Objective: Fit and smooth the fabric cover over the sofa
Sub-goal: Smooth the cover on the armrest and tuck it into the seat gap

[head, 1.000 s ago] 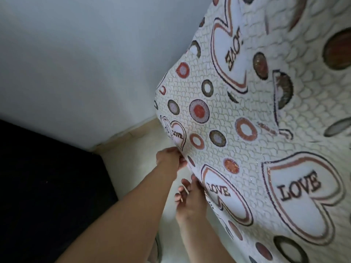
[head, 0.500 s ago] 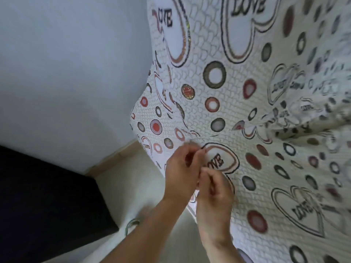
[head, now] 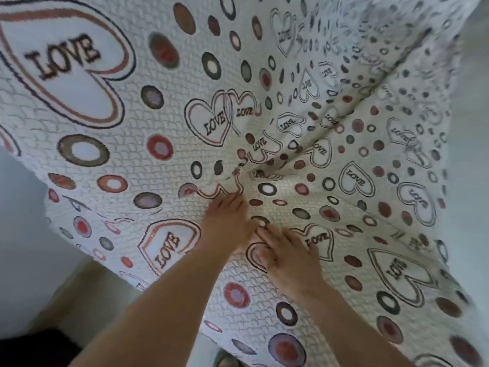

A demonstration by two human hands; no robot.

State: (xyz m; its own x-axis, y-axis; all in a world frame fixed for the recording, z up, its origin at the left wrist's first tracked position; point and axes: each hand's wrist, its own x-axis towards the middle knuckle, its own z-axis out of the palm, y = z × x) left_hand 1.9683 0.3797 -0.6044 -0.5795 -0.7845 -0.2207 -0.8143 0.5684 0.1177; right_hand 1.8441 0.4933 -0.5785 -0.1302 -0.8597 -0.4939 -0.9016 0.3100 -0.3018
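Observation:
The white fabric cover [head: 158, 107], printed with LOVE hearts and red, brown and grey circles, fills most of the head view and hides the sofa beneath it. My left hand [head: 227, 221] lies on the cover near the middle, its fingertips at a bunched point where folds radiate up to the right. My right hand [head: 287, 254] lies close beside it, just below and to the right, fingers pressed on the fabric over a heart print. Whether either hand pinches the cloth or only presses on it cannot be told.
A pale wall [head: 23, 207] shows at the left past the cover's wavy edge. Beige floor [head: 87, 295] runs along the wall's foot. A black surface [head: 37, 348] fills the lower left corner. A small round object [head: 225, 360] peeks out at the bottom edge.
The view has swung right and closer, so the cover now fills the frame. Both hands moved from the cover's hanging edge onto its surface, side by side at a gathered fold.

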